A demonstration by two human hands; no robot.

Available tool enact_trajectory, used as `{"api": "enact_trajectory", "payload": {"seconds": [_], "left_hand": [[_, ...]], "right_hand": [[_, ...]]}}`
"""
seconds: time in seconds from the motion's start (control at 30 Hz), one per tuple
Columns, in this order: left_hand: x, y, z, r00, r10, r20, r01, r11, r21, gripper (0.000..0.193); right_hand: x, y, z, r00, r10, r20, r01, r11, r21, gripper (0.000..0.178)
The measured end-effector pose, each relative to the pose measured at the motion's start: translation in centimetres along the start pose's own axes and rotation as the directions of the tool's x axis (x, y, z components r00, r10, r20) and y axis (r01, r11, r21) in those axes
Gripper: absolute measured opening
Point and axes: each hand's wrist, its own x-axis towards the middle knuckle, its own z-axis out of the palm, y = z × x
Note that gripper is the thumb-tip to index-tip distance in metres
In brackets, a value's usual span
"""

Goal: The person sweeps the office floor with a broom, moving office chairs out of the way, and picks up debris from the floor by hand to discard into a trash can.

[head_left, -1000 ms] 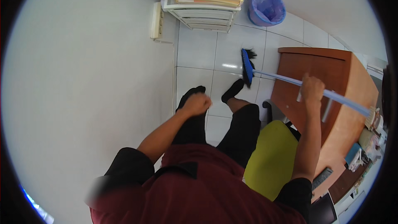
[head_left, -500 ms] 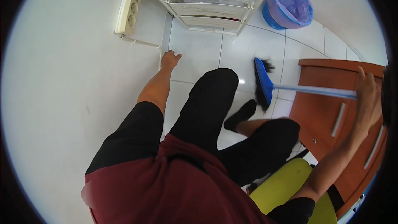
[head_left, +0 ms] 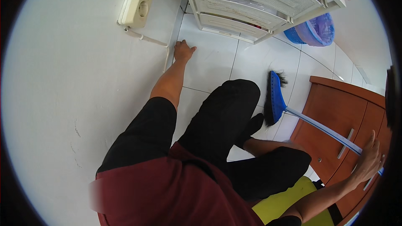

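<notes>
My left hand point(head_left: 184, 51) is low by the foot of the white wall at left, its thumb apart from the fingers. It seems to rest on the floor there, and nothing shows in it. At the right, my right hand point(head_left: 368, 159) holds the handle of a broom point(head_left: 277, 98). The blue head with dark bristles lies on its side on the tiles. Its pale blue handle slants across the front of a brown wooden cabinet point(head_left: 331, 121), and the blue handle tip shows past my fingers.
Ahead stands a white mesh drawer rack point(head_left: 243, 12), with a blue bin point(head_left: 312, 31) lined in purple plastic behind its right side. A socket strip point(head_left: 140, 4) and its cable run along the left wall. A yellow-green seat point(head_left: 289, 196) is at the lower right.
The view has shifted. My right hand has come nearer to me along with the broom handle, which now slants more steeply. My left hand stays low beside the wall.
</notes>
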Motion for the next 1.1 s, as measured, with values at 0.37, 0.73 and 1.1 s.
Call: {"api": "enact_trajectory", "payload": {"seconds": [0.37,0.73,1.1], "left_hand": [[3.1,0.2,1.4,0.989,-0.047,-0.139,0.033,0.994,-0.102,0.079],[4.1,-2.0,4.2,0.928,0.096,-0.359,-0.147,0.982,-0.117,0.041],[0.3,-5.4,6.4,0.912,-0.251,-0.323,-0.128,0.576,-0.807,0.010]], "right_hand": [[-2.3,-2.2,-4.5,0.962,0.248,0.118,-0.236,0.966,-0.105,0.064],[-4.2,-1.6,-3.5,0.974,0.226,0.016,-0.223,0.967,-0.122,0.067],[-4.4,-1.5,-3.5,0.970,0.118,-0.212,-0.159,0.969,-0.187,0.065]]}}
